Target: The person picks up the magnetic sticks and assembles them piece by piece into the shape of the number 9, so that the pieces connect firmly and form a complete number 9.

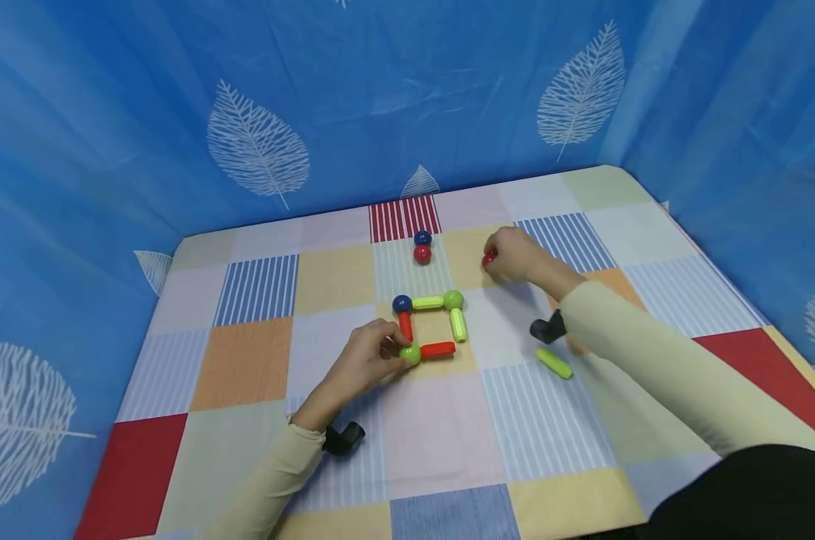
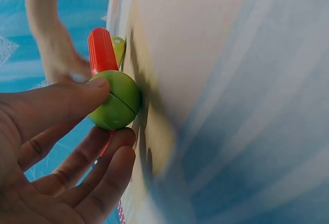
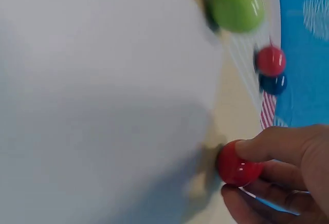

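Note:
My left hand [image 1: 374,351] pinches a green ball [image 2: 117,100] between thumb and fingers at the near left corner of a square of rods and balls. A red rod [image 1: 437,350] runs right from that ball, and another red rod [image 1: 405,326] leads back to a blue ball [image 1: 402,304]. From there a yellow-green rod [image 1: 428,302] reaches a second green ball [image 1: 453,300], with another yellow-green rod [image 1: 458,326] pointing toward me. Farther right, my right hand [image 1: 513,255] pinches a red ball [image 3: 238,163] low over the cloth.
Behind the square, another red ball [image 1: 422,255] sits against a dark blue ball [image 1: 422,238]. A loose yellow-green rod [image 1: 554,363] lies at the right, below the right forearm. Blue curtains [image 1: 407,97] with white leaves border the patchwork-covered table [image 1: 441,427].

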`<state>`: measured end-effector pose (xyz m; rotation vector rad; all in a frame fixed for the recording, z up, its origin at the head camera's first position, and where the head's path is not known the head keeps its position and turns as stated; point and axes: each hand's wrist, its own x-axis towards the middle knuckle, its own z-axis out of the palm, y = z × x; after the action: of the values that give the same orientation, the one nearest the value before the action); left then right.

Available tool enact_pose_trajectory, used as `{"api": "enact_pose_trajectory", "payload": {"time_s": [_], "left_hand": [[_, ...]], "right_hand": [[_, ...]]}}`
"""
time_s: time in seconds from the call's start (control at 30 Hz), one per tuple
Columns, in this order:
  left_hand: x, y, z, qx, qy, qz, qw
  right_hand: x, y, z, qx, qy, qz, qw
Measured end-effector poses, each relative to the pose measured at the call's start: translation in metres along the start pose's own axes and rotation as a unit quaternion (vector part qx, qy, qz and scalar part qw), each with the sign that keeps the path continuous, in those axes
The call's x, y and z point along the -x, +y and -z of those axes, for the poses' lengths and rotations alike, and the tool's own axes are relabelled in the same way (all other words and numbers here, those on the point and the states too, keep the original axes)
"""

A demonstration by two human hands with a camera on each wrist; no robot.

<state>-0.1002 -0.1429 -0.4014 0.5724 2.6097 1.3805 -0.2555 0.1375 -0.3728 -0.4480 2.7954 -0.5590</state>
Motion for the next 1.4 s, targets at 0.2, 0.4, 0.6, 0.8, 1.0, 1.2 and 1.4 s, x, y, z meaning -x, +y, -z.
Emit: {"api": "enact_pose_trajectory", "payload": {"time_s": [0.2, 0.4, 0.6, 0.8, 1.0, 1.2, 1.4], "left_hand": [[0.000, -0.003, 0.006, -0.010, 0.008, 0.004, 0.9999], [-0.001, -0.002, 0.010, -0.010, -0.002, 0.021, 0.9997], [-0.003, -0.002, 0.007, -0.001, -0.006, 0.013, 0.9999], [0.000, -0.001, 0.005, 0.004, -0.008, 0.000, 1.0000], [0.000, -0.001, 0.003, 0.008, -0.009, 0.004, 0.9999], [0.001, 0.001, 0.001, -0.003, -0.012, 0.007, 0.9999], [0.001, 0.003, -0.001, -0.020, -0.025, 0.016, 0.9994]], "right_hand": [[0.071, 0.002, -0.015, -0.043, -0.019, 0.051, 0.9975], [0.103, -0.020, -0.034, -0.084, -0.029, 0.088, 0.9922], [0.107, -0.044, -0.050, -0.121, -0.043, 0.100, 0.9867], [0.106, -0.056, -0.057, -0.138, -0.038, 0.093, 0.9853], [0.109, -0.058, -0.058, -0.133, -0.032, 0.081, 0.9872], [0.111, -0.056, -0.056, -0.131, -0.039, 0.070, 0.9882], [0.112, -0.053, -0.054, -0.136, -0.041, 0.076, 0.9869]]}}
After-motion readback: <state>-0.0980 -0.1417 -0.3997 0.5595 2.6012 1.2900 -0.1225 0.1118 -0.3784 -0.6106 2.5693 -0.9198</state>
